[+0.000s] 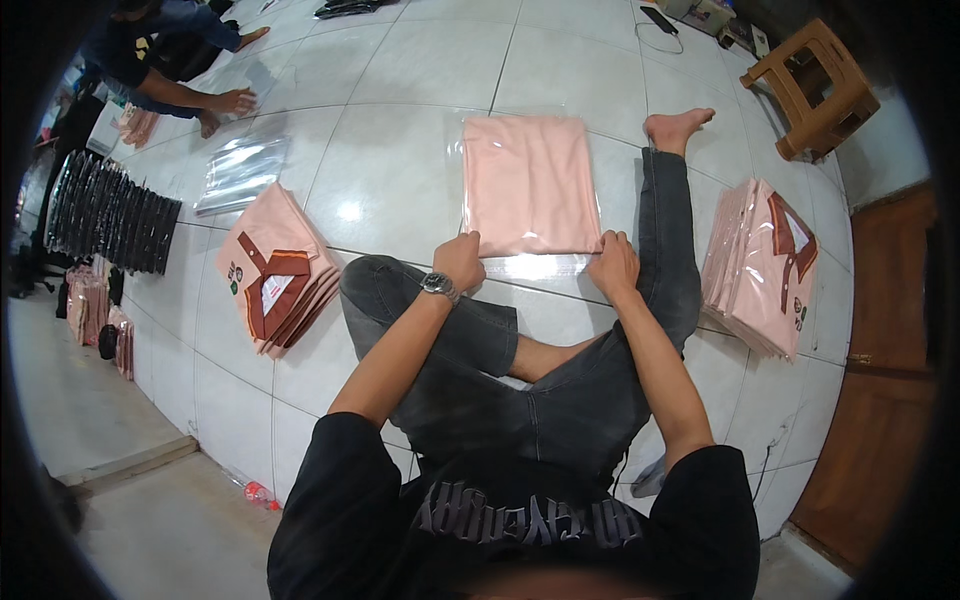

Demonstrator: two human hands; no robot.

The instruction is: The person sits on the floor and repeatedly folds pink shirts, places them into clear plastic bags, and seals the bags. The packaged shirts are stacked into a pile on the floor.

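Observation:
A folded pink shirt (529,184) lies flat on the tiled floor inside a clear plastic bag (536,268), its plain side up. The bag's open-looking flap end extends past the shirt towards my body. My left hand (459,262), with a watch at the wrist, pinches the bag at the near left corner of the shirt. At the near right corner, my right hand (615,262) grips the bag in the same way. Whether the fingers also hold the fabric cannot be told.
Folded pink shirts with brown collars form a stack (277,270) on the left. Bagged shirts are piled (761,270) on the right. Flat clear bags (244,172) lie beyond the left stack, near a co-worker's hand (234,101). A brown plastic stool (814,90) stands at far right.

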